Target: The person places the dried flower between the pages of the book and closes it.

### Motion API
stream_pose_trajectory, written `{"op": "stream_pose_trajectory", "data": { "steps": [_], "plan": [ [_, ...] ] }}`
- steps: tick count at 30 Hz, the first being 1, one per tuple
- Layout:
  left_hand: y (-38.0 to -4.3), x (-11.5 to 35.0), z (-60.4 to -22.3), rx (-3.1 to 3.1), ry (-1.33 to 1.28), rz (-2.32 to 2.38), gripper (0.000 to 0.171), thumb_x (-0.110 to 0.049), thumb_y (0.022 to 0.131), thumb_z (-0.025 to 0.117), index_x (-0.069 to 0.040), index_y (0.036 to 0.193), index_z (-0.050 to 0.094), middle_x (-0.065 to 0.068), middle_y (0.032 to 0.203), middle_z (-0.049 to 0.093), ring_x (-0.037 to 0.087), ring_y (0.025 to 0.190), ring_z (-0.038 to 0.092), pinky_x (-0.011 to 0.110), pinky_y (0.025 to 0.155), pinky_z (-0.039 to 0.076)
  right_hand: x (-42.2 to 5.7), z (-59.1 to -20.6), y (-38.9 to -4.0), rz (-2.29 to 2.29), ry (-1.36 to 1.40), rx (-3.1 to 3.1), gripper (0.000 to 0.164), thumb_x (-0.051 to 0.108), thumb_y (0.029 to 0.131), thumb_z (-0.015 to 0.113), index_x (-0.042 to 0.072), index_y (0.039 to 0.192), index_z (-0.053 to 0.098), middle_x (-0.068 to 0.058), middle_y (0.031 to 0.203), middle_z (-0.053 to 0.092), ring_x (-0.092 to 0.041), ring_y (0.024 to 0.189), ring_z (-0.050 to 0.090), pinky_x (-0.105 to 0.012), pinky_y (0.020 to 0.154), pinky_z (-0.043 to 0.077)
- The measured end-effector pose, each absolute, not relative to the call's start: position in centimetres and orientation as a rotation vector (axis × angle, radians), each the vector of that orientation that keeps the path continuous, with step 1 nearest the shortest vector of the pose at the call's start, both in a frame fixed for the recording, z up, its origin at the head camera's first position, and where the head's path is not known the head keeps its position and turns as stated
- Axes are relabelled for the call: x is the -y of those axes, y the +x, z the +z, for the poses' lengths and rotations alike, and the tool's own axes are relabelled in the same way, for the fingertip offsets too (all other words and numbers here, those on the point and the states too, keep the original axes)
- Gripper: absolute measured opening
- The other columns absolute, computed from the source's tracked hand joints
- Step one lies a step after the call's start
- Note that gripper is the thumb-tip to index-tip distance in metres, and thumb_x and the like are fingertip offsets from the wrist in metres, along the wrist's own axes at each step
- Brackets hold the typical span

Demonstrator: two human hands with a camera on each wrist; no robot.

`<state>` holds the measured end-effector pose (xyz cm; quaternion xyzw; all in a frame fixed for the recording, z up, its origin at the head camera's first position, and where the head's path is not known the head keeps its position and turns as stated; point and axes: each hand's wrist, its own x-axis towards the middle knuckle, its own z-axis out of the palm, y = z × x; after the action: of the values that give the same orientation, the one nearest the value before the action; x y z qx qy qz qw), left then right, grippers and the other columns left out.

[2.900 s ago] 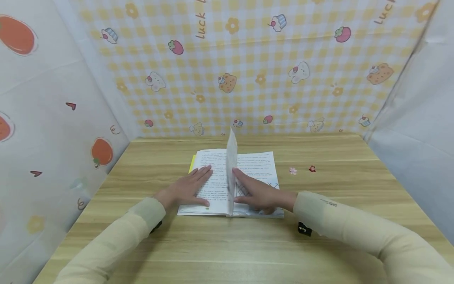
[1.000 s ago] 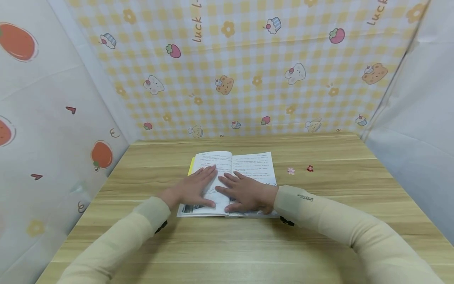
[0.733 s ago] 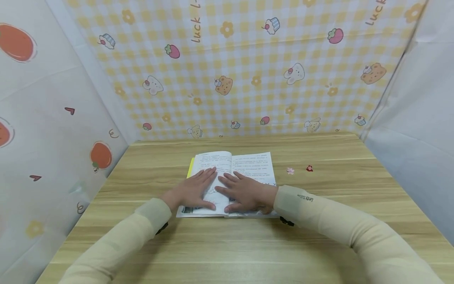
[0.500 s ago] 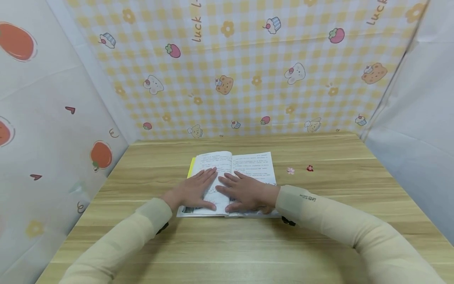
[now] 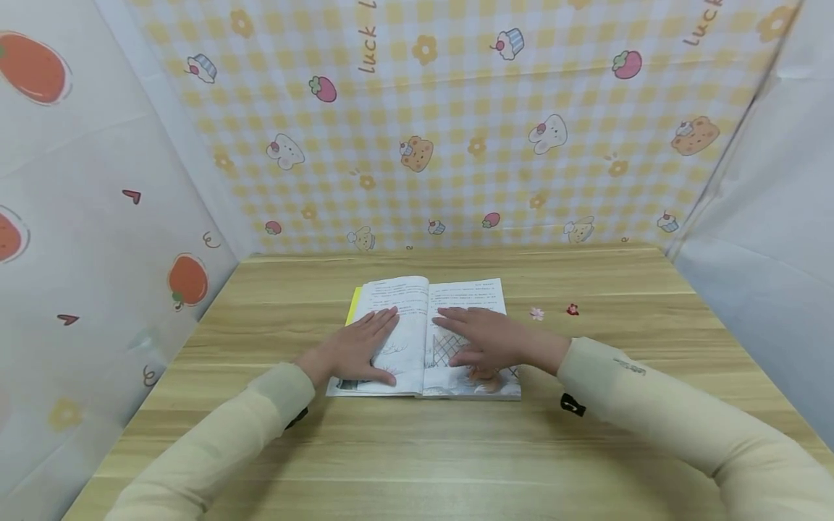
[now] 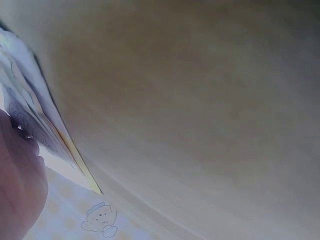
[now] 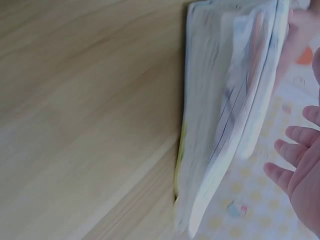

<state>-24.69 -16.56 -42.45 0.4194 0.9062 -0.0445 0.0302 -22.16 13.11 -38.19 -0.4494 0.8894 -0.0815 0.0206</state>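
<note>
An open book (image 5: 465, 293) with printed text and drawings lies on the wooden table, a yellow edge showing at its left. My left hand (image 5: 358, 349) rests flat on the left page, fingers straight and thumb spread. Over the right page is my right hand (image 5: 493, 338), its fingers extended toward the spine and holding nothing. In the right wrist view the right hand (image 7: 302, 165) has its fingers spread apart, with a gap between them and the thick page block (image 7: 205, 100). The left wrist view shows part of the left hand (image 6: 20, 175) beside the book's edge (image 6: 75, 155).
Two small flower-shaped pieces, one pink (image 5: 537, 314) and one dark red (image 5: 573, 310), lie on the table (image 5: 417, 456) right of the book. A yellow checked cloth (image 5: 456, 108) hangs behind the table, with pale cloth on both sides.
Earlier a page stood upright by the right hand; it then lay turned to the left, both hands flat on the book. Now the right hand has moved right, off the spine. The left hand stays.
</note>
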Motion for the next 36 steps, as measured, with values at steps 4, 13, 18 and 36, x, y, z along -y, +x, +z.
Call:
{"op": "stream_pose_trajectory", "data": {
  "steps": [4,13,18,36],
  "plan": [
    [-24.7,16.6,-42.5,-2.797,1.313,-0.148,0.111,-0.082,0.067,0.026,-0.004,0.141,0.003,0.009,0.147,-0.002,0.02,0.133,-0.001,0.034,0.106,0.006,-15.5,-37.8,-22.3,-0.508,-1.267,-2.8,0.068,0.052,0.082,0.051,0.017,0.137,0.032,-0.002,0.138,0.034,-0.018,0.123,0.033,-0.037,0.098,0.03],
    [-24.5,16.6,-42.3,-2.797,1.328,-0.177,0.111,-0.082,0.067,0.025,-0.002,0.141,0.003,0.01,0.147,-0.001,0.021,0.133,0.0,0.035,0.106,0.005,-20.9,-38.0,-23.5,-1.065,-0.901,-2.731,0.055,0.038,0.08,0.061,0.008,0.125,0.049,-0.011,0.114,0.056,-0.019,0.096,0.056,-0.037,0.081,0.045],
    [-24.5,16.5,-42.3,-2.8,1.332,-0.224,0.111,-0.083,0.067,0.023,-0.002,0.141,0.003,0.011,0.147,-0.001,0.022,0.133,0.001,0.035,0.106,0.004,-24.2,-38.5,-24.2,-1.26,-0.676,-2.718,0.047,0.031,0.081,0.063,0.003,0.118,0.053,-0.007,0.096,0.061,-0.019,0.082,0.057,-0.031,0.068,0.049],
    [-24.6,16.6,-42.6,-2.814,1.331,-0.247,0.111,-0.084,0.066,0.022,-0.004,0.141,0.002,0.01,0.147,-0.001,0.02,0.133,0.001,0.033,0.106,0.005,-33.3,-40.0,-25.7,-1.35,-0.221,-2.602,0.052,0.033,0.084,0.058,-0.001,0.122,0.047,-0.02,0.099,0.057,-0.03,0.086,0.058,-0.037,0.067,0.05]
  ]
}}
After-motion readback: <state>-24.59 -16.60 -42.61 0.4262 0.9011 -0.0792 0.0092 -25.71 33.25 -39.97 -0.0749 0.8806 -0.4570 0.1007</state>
